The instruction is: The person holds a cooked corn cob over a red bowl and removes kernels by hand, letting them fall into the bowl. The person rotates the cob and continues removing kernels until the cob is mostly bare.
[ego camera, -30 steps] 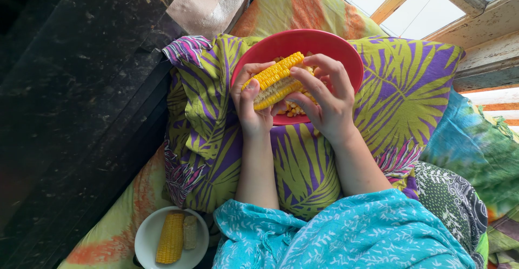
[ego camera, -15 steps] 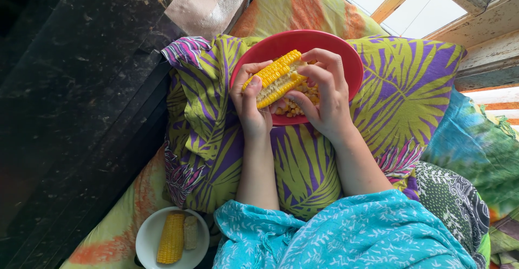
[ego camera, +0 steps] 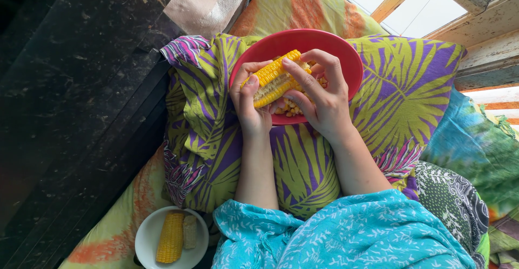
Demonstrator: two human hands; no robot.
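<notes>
Both hands gripped the corn cob (ego camera: 274,78) above the red bowl (ego camera: 346,58): left hand (ego camera: 250,107) low, right hand (ego camera: 320,97) higher, cob slanting between.

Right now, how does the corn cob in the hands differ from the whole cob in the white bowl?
The held cob is partly stripped, with a pale bare strip between its kernel rows; the bowl cob looks fully covered in kernels. The held cob is gripped by the left hand and right hand over the red bowl; the bowl cob lies untouched in the white bowl beside a pale cob piece. Both have yellow kernels.
</notes>
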